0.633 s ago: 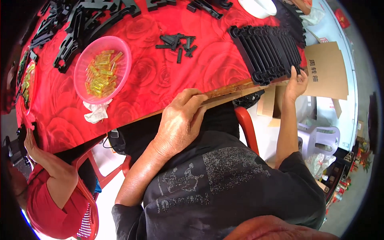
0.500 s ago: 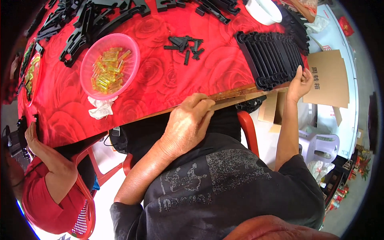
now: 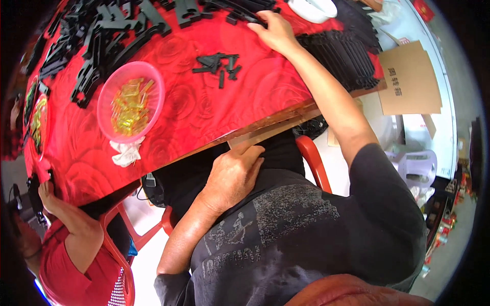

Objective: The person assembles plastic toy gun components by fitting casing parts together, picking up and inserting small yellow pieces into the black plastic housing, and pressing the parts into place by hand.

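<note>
My right hand (image 3: 277, 34) reaches across the table, thumb and fingers closed on the end of a long black plastic part (image 3: 244, 11). At the table's near edge, my left hand (image 3: 234, 172) is curled, and the undersides of its fingers are hidden. Several long black plastic parts (image 3: 339, 58) stand side by side in a row under and beyond my right forearm. Small black plastic pieces (image 3: 218, 65) lie in a loose heap mid-table. To their left, a pink plastic basket (image 3: 159, 97) holds clear yellowish plastic pieces (image 3: 131, 109).
Larger black parts (image 3: 109, 35) cover the table's far left. A white bowl (image 3: 314, 10) stands at the far side. Crumpled white tissue (image 3: 126, 152) lies beside the basket. A cardboard box (image 3: 411, 79) is to the right. A co-worker in red (image 3: 76, 265) sits at left.
My right hand has left the row of black parts at the right and moved far and left to another black part. My left hand stays curled near the table edge. The view has shifted slightly.
</note>
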Motion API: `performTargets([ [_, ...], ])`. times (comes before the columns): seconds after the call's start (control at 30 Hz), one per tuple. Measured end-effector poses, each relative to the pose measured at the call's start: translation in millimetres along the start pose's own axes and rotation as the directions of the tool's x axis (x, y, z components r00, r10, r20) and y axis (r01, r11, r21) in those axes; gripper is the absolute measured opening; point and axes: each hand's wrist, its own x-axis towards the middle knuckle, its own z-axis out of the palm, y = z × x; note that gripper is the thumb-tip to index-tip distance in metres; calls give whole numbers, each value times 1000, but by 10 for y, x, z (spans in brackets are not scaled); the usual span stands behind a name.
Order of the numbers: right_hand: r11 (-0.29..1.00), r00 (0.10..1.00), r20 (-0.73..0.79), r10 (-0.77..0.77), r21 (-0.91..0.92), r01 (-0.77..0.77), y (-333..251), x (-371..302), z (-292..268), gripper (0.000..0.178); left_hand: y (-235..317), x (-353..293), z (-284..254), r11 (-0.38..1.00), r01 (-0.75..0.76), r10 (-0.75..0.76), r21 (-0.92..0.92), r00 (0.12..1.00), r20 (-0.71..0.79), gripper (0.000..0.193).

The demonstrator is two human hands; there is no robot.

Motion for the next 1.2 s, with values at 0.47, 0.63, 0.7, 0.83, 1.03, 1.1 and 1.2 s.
performTargets([
  [0.47,959,991,-80,-103,-273,77,-699,-305,-279,34,0,15,4,997,72,-72,9,996,45,20],
  [0.63,997,980,-194,-53,-73,40,-881,-992,-535,27,-56,36,47,999,21,-22,24,999,44,21],
  [0.7,996,989,-145,-41,-84,29,-906,-1260,-561,26,-63,47,58,999,24,-25,23,999,46,22],
  [0.83,993,993,-95,-73,-98,64,-817,-1517,-728,34,-68,44,82,999,13,-15,36,998,56,20],
  [1.03,885,887,-451,-98,-446,-129,284,-1339,-1540,32,-81,18,51,1000,3,-4,26,999,39,19],
  [1.1,781,903,-418,-100,-596,-189,774,-1483,-1747,36,-90,44,65,1000,-3,2,23,999,34,19],
  [1.2,740,922,-387,-21,-626,-246,1047,-1629,-1845,34,-83,43,72,999,43,-44,13,997,61,19],
])
